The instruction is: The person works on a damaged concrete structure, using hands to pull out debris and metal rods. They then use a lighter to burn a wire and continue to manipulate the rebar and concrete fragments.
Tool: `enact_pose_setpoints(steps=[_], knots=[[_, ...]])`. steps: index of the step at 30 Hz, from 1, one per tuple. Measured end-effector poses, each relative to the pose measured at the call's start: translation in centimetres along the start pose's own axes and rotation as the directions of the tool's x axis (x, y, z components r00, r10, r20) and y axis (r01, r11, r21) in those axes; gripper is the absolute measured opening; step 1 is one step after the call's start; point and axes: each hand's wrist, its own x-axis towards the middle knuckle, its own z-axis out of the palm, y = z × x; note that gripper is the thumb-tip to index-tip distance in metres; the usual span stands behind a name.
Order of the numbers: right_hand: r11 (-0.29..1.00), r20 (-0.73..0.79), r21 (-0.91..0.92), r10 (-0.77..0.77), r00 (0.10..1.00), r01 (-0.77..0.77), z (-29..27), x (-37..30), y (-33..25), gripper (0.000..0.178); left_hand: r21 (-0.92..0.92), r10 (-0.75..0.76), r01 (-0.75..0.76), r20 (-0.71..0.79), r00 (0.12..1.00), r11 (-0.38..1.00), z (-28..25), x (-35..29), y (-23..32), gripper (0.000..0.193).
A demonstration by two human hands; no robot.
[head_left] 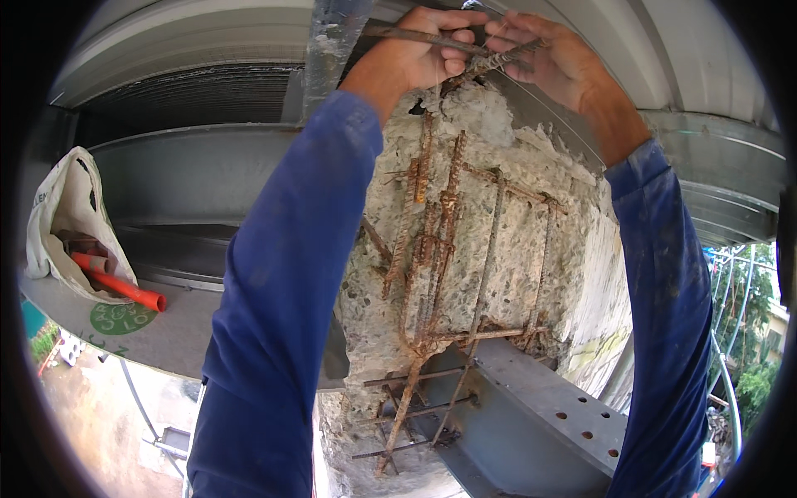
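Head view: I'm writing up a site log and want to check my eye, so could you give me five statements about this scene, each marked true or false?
1. The left hand and right hand are both raised near the crossing metal bars at the top. True.
2. The two sleeves are red. False: both are blue.
3. The grey steel beam at lower right has round holes in its top face. True.
4. The orange tube lies on that beam. False: it sticks out of the white bag at left.
5. The exposed bars on the rough concrete show rust. True.
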Motion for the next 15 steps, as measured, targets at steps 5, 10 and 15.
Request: enact_pose_setpoints(steps=[5, 10, 15], knots=[[0.951, -0.013, 0.308, -0.016, 1.000, 0.019, 0.1, 0.3, -0.5, 0.020, 0.049, 0.117, -0.107, -0.294, 0.949, 0.993, 1.9, -4.4, -0.9, 0.030], [0.924, -0.041, 0.334, -0.182, 0.982, 0.185, 0.0, 1.3, -1.4, 0.017, 0.126, 0.260, -0.234, -0.264, 0.929, 0.964, 2.1, -7.1, -2.2, 0.033], [0.933, -0.090, 0.311, -0.159, 0.983, 0.179, 0.4, 0.9, -2.4, 0.018, 0.148, 0.361, -0.332, -0.268, 0.893, 0.932, 3.6, -8.4, -1.1, 0.029]])
